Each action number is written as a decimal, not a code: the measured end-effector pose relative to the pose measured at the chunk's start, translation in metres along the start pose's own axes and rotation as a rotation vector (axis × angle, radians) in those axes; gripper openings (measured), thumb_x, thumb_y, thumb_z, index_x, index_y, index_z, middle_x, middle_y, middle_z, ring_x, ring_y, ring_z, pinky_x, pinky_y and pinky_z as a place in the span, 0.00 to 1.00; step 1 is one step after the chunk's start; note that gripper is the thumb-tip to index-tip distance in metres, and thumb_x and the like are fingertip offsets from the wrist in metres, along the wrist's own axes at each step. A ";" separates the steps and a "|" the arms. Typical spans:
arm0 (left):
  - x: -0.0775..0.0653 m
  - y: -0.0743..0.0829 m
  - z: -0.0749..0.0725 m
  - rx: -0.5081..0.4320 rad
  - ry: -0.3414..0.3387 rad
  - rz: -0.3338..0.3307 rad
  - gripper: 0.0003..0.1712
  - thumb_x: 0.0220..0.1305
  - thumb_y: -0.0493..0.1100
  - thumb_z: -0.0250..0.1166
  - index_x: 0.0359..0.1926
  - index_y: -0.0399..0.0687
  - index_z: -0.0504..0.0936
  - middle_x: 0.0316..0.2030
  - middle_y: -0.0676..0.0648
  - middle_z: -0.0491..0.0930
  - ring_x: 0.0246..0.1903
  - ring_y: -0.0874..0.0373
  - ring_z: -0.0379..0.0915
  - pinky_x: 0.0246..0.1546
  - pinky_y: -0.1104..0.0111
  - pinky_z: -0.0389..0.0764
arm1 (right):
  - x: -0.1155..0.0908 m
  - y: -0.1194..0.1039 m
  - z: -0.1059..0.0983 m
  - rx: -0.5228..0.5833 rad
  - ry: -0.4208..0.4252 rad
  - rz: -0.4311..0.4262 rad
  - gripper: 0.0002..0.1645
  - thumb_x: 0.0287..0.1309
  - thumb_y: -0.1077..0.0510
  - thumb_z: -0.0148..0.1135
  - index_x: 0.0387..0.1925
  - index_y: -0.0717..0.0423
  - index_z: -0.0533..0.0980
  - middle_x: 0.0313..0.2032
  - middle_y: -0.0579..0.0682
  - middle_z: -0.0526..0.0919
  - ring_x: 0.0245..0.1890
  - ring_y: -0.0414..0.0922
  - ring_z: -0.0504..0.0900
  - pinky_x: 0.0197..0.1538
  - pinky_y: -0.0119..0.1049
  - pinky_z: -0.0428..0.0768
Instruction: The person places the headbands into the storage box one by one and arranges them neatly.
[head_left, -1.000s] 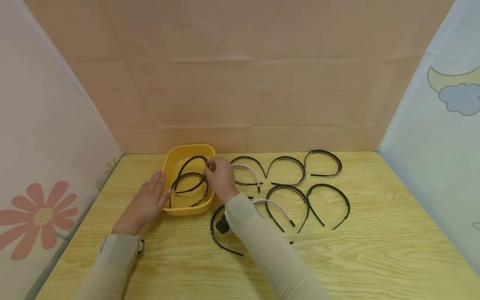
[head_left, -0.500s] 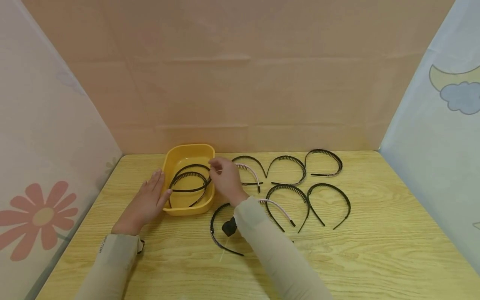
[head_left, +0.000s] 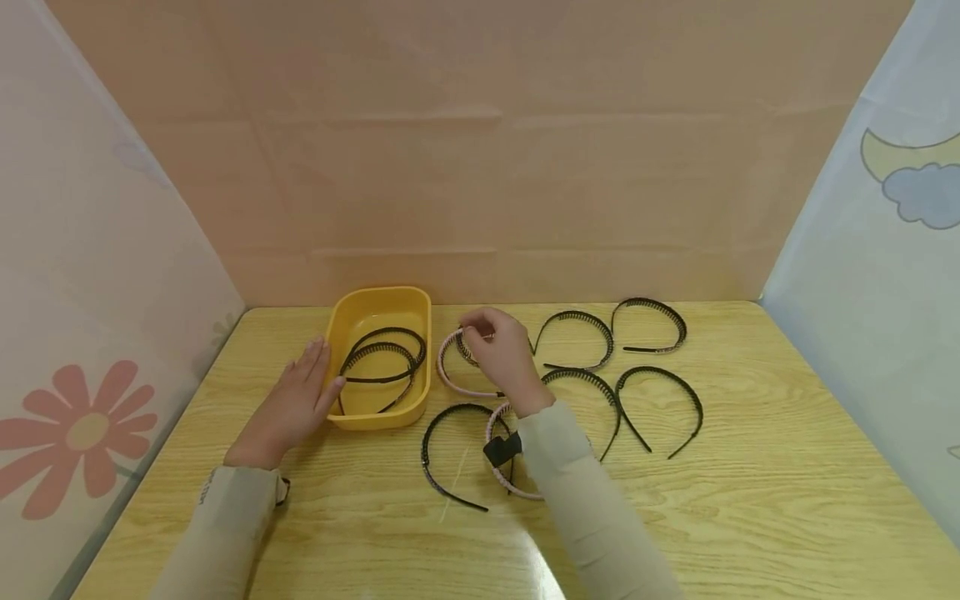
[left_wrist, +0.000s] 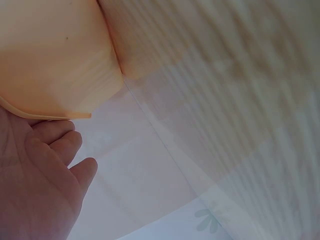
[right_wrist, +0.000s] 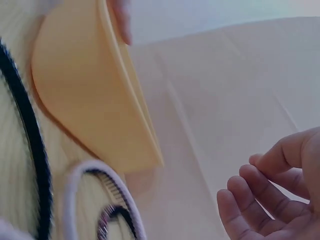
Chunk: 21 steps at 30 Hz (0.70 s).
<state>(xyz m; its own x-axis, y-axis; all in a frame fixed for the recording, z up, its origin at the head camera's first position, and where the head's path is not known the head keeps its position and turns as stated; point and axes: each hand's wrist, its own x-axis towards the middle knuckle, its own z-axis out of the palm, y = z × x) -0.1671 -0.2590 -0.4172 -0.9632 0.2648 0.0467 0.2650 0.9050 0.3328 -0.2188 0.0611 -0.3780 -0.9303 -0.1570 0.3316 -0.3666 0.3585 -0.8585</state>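
Observation:
My left hand (head_left: 288, 404) lies with its fingers straight along the left side of a yellow plastic basin (head_left: 380, 423). In the left wrist view its fingers touch the basin's rim (left_wrist: 55, 117). Two black toothed headbands (head_left: 384, 381) overlap inside the basin. My right hand (head_left: 508, 354) is to the right of the basin, over the table; the right wrist view shows its fingers loosely bent with nothing between them. Beneath and beside it lies a pink headband (head_left: 441, 360), with a dark headband partly hidden by the hand.
Several black headbands lie to the right, among them one at the back right (head_left: 678, 321) and one in front (head_left: 700, 408). Another black headband (head_left: 425, 454) and a second pink headband (head_left: 517, 495) lie nearer, partly covered by the right wrist. A fabric wall (head_left: 480, 167) stands behind the table.
My right hand let go of a black headband, which settled flat in the basin over the other one. The hand then moved right, away from the basin. My left hand stayed put.

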 end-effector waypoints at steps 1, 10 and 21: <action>0.000 0.000 0.000 -0.003 0.000 -0.001 0.43 0.83 0.57 0.40 0.77 0.25 0.43 0.78 0.28 0.38 0.77 0.34 0.34 0.73 0.37 0.43 | 0.000 0.001 -0.005 -0.008 0.010 -0.001 0.11 0.70 0.63 0.58 0.46 0.60 0.83 0.44 0.57 0.86 0.43 0.48 0.83 0.50 0.43 0.84; 0.001 0.001 0.001 -0.011 0.009 0.000 0.43 0.83 0.58 0.40 0.77 0.25 0.43 0.78 0.28 0.39 0.77 0.33 0.34 0.72 0.36 0.43 | -0.003 0.014 -0.046 -0.055 0.119 0.036 0.12 0.71 0.62 0.57 0.47 0.60 0.84 0.46 0.59 0.86 0.45 0.51 0.83 0.50 0.49 0.84; 0.003 0.003 0.002 -0.017 0.000 -0.001 0.44 0.82 0.59 0.40 0.77 0.25 0.42 0.78 0.29 0.37 0.77 0.34 0.33 0.73 0.37 0.42 | -0.004 0.042 -0.109 -0.205 0.273 0.084 0.14 0.71 0.61 0.54 0.47 0.62 0.84 0.43 0.61 0.86 0.41 0.51 0.83 0.39 0.35 0.81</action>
<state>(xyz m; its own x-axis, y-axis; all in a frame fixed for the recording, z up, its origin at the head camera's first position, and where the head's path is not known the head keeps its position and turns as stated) -0.1694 -0.2546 -0.4173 -0.9633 0.2643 0.0467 0.2636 0.8993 0.3490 -0.2327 0.1768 -0.3730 -0.9172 0.1226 0.3791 -0.2584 0.5412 -0.8002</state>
